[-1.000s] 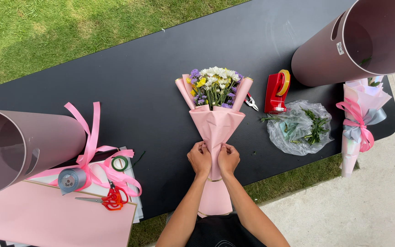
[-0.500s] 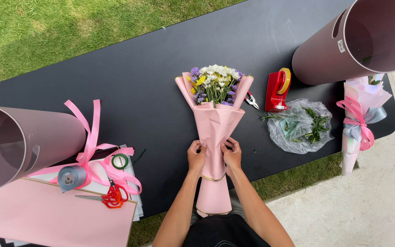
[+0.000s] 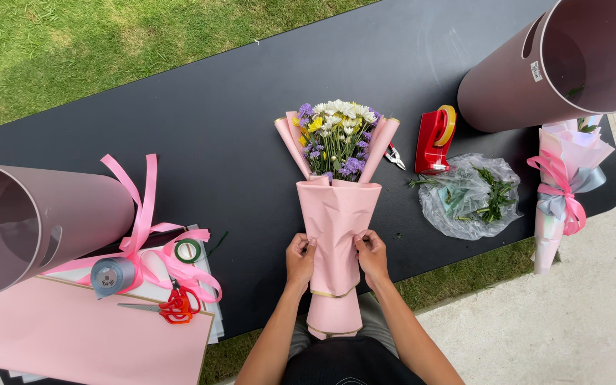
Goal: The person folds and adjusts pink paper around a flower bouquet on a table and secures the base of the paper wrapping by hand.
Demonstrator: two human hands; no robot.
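Observation:
A bouquet of white, yellow and purple flowers (image 3: 336, 135) lies on the black table (image 3: 215, 128), wrapped in pink paper (image 3: 335, 221) that narrows toward me and hangs over the near edge. My left hand (image 3: 299, 260) grips the wrap's left side at its lower part. My right hand (image 3: 372, 255) grips the right side at the same height. Both hands pinch the paper, a hand's width apart.
Two large pink tubes lie at the far left (image 3: 37, 224) and top right (image 3: 557, 64). Pink paper sheets (image 3: 94, 339), red scissors (image 3: 169, 308), ribbon (image 3: 140, 221) and tape rolls (image 3: 112, 276) sit left. A red tape dispenser (image 3: 435, 139), plastic bag of greenery (image 3: 470, 196) and a finished bouquet (image 3: 561, 189) sit right.
My hands slid apart from the wrap's middle to its two sides. The bouquet shifted slightly down toward me.

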